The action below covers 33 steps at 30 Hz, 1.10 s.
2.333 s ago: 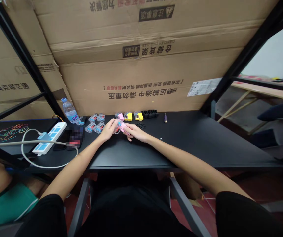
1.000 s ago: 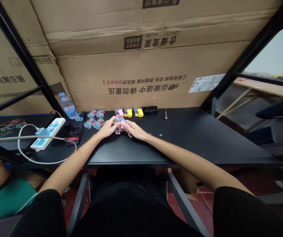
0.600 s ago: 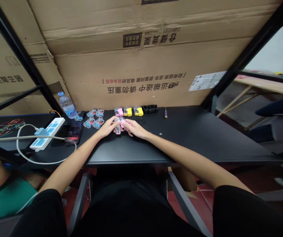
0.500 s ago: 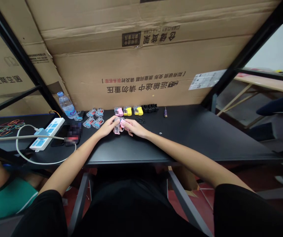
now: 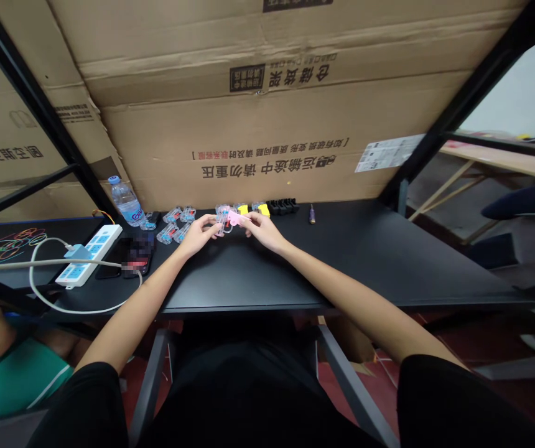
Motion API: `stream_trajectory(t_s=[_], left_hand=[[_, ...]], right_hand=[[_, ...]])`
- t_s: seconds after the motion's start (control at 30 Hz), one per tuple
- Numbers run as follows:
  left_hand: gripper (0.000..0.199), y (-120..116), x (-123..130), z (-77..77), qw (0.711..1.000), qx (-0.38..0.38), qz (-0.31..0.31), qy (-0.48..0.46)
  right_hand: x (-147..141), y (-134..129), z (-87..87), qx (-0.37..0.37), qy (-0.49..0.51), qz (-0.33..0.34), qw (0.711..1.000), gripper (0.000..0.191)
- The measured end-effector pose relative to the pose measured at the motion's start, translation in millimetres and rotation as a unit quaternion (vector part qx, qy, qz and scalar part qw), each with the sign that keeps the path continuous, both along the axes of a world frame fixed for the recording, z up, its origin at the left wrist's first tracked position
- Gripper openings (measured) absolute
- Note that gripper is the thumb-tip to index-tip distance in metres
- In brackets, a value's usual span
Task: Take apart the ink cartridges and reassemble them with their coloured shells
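Note:
My left hand [image 5: 200, 234] pinches a small clear plastic casing [image 5: 223, 225] with reddish bits inside and a ring-like loop beneath. From the other side, my right hand [image 5: 264, 231] grips a flat pink plastic part [image 5: 236, 218] against the casing. Both pieces are held just above the black table. Behind my hands stand yellow-and-clear plastic pieces [image 5: 264, 210], partly covered by my right hand. Several clear casings with blue and red insides [image 5: 173, 215] lie left of my left hand. Whether the two held pieces are joined I cannot tell.
Black plastic parts [image 5: 282, 206] sit in a row at the cardboard wall [image 5: 267, 124], with a small purple-handled screwdriver [image 5: 312, 214] to their right. At left are a water bottle [image 5: 126, 202], a white power strip [image 5: 89, 255], phones [image 5: 139, 252] and a cable. A person in green [image 5: 20, 379] sits lower left.
Both hands have lifted slightly away from me with the pieces. The pink part has turned and now shows its flat side, pointing right; the clear casing has tilted.

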<state>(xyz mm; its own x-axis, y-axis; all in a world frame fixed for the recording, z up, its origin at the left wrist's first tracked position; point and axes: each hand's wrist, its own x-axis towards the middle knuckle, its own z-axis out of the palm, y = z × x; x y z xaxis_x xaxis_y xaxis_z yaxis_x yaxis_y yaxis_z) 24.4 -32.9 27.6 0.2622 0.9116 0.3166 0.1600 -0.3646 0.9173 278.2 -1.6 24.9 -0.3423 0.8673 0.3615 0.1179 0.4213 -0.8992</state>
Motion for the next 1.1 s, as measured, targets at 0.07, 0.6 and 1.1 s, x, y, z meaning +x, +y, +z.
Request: stream_trajectory(t_s=[0.07,0.6,1.1], left_hand=[[0.048,-1,1,-1.2,1.0,0.005,-0.004,-0.003],[0.069,2,-1,-5.0,0.996,0.067,0.022,0.055],[0.083,-3,0,-0.8,0.993,0.063,0.088,0.045]], right_hand=[[-1,0,-2.1,0.031,-0.004,-0.015,0.999,0.045],[-8,0,-7.9,0.077,-0.099,0.041,0.991,0.048],[-4,6,-12.5,0.151,-0.1,-0.036,0.983,0.048]])
